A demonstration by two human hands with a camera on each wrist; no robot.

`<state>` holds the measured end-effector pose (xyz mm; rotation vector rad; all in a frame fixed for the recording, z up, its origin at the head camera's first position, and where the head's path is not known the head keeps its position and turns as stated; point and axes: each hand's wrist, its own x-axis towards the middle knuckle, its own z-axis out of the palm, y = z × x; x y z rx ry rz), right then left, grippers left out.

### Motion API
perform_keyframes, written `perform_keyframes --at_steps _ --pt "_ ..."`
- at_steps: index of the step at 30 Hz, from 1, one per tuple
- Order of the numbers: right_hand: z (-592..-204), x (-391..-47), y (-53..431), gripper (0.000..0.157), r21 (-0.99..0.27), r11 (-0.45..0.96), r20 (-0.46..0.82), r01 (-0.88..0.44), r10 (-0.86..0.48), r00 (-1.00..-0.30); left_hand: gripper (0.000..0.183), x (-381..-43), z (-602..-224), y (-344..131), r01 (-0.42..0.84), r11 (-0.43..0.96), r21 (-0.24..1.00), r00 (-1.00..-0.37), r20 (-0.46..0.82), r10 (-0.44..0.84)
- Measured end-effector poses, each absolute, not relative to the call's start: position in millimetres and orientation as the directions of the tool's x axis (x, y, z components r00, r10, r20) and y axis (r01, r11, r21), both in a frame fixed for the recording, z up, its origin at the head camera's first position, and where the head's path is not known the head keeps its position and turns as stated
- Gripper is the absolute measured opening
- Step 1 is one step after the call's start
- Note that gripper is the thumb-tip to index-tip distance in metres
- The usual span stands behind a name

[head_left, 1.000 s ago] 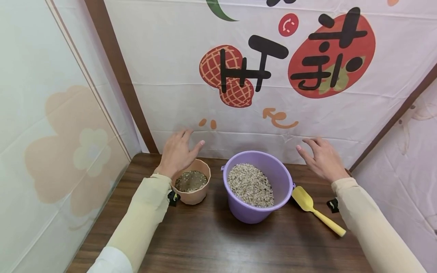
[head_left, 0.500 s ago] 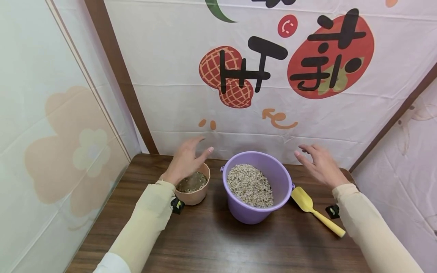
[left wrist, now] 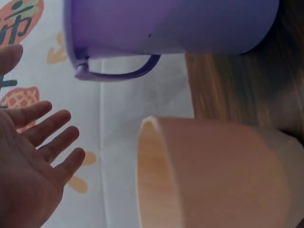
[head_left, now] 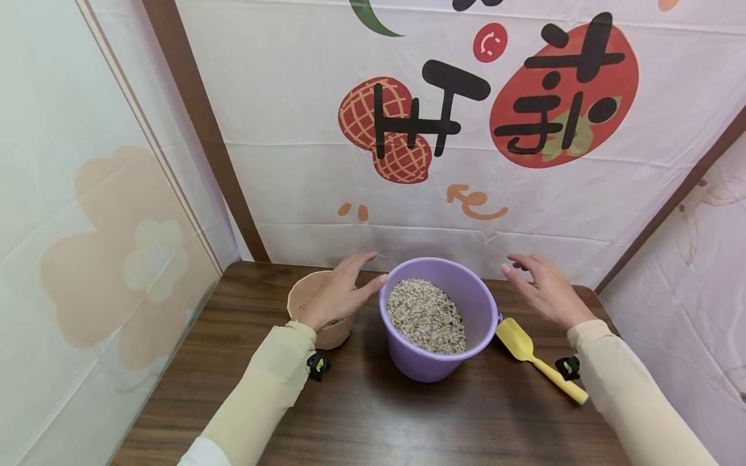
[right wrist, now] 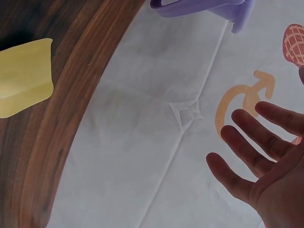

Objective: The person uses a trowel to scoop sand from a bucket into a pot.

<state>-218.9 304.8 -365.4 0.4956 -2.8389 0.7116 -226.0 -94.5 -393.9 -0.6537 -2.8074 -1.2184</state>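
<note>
A purple bucket (head_left: 422, 366) partly filled with pale, speckled grains (head_left: 428, 317) stands mid-table. To its left is a peach-coloured pot (head_left: 305, 288), partly covered by my left hand (head_left: 340, 294) in the head view. That hand is above the pot with spread fingers, its thumb tip near the bucket's rim; the left wrist view shows it empty, apart from the pot. My right hand (head_left: 544, 291) hovers at the bucket's right, fingers loosely extended and holding nothing. Below it a yellow scoop (head_left: 515, 340) lies on the table, its blade by the bucket.
The brown wooden table (head_left: 373, 427) meets a white printed cloth (head_left: 280, 175) hanging at the back. Cloth panels also stand at the left and right. A folded-down purple handle (left wrist: 121, 76) hangs on the bucket's side.
My left hand has moved right and nearer, from over the pot's far left towards the bucket. The right hand has lowered slightly. Bucket, pot and scoop stay in place.
</note>
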Motion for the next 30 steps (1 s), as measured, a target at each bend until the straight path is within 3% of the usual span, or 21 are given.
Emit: perform_keyframes --at_steps 8,19,30 --pt "-367 -219 306 0.055 -0.441 0.822 0.242 -0.362 -0.279 -0.929 0.081 -223 -404 -87 0.389 0.586 0.710 -0.896 0.143 0.421" --pt "-368 -219 309 0.058 -0.430 0.833 0.210 -0.349 -0.284 -0.936 0.110 -224 -413 -86 0.416 0.581 0.700 -0.864 0.104 0.493" --pt "-373 -219 312 0.056 -0.432 0.831 0.205 -0.349 -0.287 -0.936 0.125 -225 -418 -87 0.386 0.516 0.764 -0.840 0.059 0.540"
